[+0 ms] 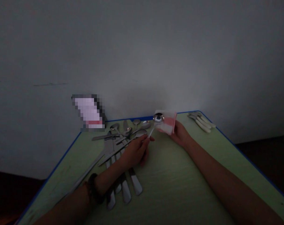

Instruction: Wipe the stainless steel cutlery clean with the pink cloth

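Observation:
My left hand point(137, 150) pinches the handle of a shiny metal spoon point(158, 119), its bowl raised toward the far side of the table. In my right hand point(179, 132) is a pink and white cloth point(168, 124), held right behind the spoon's bowl. Whether the cloth touches the bowl I cannot tell. Beneath and beside my left hand lies a loose pile of cutlery: several spoons point(137, 122) at the back and several knives with broad metal handles point(135, 184) pointing toward me. My left forearm hides part of the pile.
At the far right corner of the green table point(179, 175) lie several pieces of cutlery with white handles point(202, 125). A pixelated tablet-like object point(89, 111) leans against the grey wall point(142, 56) at the back left. Blue edging runs round the tabletop.

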`<action>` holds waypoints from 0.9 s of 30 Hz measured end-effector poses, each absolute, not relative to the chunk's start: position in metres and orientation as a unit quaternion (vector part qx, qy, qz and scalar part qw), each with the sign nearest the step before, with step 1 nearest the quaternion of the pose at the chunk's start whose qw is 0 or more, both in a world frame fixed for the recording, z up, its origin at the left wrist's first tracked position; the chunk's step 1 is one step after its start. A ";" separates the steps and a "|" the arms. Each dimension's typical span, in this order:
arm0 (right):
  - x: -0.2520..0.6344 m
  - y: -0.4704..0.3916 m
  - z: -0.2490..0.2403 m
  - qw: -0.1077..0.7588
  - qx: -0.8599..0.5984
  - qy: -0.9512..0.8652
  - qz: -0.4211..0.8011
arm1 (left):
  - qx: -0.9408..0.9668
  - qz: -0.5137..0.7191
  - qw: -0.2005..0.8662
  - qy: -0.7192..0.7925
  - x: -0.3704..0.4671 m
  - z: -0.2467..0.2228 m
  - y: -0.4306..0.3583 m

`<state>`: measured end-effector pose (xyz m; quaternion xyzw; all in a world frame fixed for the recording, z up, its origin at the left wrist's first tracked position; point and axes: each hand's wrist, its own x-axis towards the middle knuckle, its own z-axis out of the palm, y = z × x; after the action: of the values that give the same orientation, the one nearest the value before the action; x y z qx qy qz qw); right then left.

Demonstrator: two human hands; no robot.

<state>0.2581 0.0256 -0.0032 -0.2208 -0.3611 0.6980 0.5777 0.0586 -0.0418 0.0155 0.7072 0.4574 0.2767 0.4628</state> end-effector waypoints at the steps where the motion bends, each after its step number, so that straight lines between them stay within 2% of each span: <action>1: 0.257 0.025 -0.004 0.564 -0.226 -0.384 0.695 | 0.716 0.271 0.451 0.458 0.059 0.016 -0.042; 5: 0.253 0.021 -0.007 0.541 -0.250 -0.446 0.668 | 0.747 0.244 0.401 0.471 0.061 0.018 -0.045; 11: 0.251 0.019 -0.009 0.528 -0.285 -0.489 0.633 | 0.812 0.205 0.272 0.473 0.064 0.019 -0.048; 21: 0.245 0.013 -0.006 0.527 -0.359 -0.507 0.580 | 0.808 0.216 0.281 0.469 0.064 0.018 -0.047; 27: 0.229 0.004 -0.008 0.550 -0.398 -0.458 0.574 | 0.800 0.227 0.288 0.475 0.064 0.018 -0.045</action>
<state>0.2290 0.0045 -0.0080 -0.3981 -0.4575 0.5740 0.5503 0.0637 -0.0454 0.0176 0.8004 0.4746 0.2265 0.2877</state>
